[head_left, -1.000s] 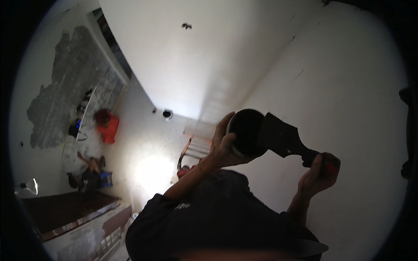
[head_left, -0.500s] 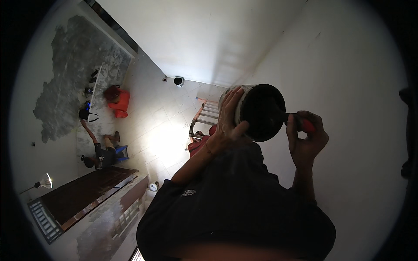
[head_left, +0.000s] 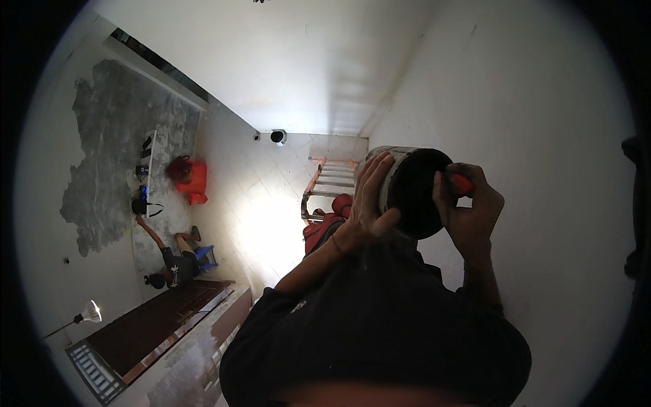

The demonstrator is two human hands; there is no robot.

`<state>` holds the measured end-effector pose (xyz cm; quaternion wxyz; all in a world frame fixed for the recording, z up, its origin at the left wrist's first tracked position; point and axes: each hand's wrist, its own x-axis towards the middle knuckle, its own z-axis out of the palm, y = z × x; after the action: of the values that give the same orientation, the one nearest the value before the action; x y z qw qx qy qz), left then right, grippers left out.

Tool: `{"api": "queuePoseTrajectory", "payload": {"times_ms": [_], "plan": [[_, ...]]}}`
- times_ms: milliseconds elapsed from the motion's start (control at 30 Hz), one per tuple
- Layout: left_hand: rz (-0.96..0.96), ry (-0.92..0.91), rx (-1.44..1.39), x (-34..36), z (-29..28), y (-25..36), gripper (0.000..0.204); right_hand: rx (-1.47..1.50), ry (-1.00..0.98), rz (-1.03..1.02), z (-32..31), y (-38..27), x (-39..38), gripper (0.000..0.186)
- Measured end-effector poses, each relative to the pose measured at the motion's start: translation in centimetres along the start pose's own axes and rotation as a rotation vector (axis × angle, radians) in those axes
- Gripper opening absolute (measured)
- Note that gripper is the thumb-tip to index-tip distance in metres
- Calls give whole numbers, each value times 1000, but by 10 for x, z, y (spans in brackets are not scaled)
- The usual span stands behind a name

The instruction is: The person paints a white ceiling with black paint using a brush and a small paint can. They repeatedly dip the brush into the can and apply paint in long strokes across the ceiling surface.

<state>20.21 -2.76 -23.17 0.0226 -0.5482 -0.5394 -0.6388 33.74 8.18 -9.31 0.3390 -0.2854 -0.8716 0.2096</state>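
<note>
My left hand grips the side of a round bucket with a pale grey wall and a dark mouth, held up in front of me. My right hand is closed around a red-handled tool right at the bucket's mouth. The tool's working end is hidden in the dark inside. Both forearms rise from my dark garment at the bottom of the view.
A white wall fills the right side. A ladder stands behind the bucket. Another person sits by a wall with a bare grey plaster patch. An orange bundle, a brown door and a bare bulb lie left.
My right hand has brought the red-handled tool from out at the right into the bucket's mouth. The bucket has turned its dark opening toward me, and my view has swung.
</note>
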Motion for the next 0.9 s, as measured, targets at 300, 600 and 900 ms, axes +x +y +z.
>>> {"api": "queuePoseTrajectory", "payload": {"times_ms": [300,600,900], "plan": [[183,4,150,5,-1,9,67,18,-38,-2,3,0,1,23],[150,81,126,7,4,2,104,101,133,89,-8,5,1,19],[85,78,157,16,-11,0,106,514,350,387,-21,10,11,20]]}}
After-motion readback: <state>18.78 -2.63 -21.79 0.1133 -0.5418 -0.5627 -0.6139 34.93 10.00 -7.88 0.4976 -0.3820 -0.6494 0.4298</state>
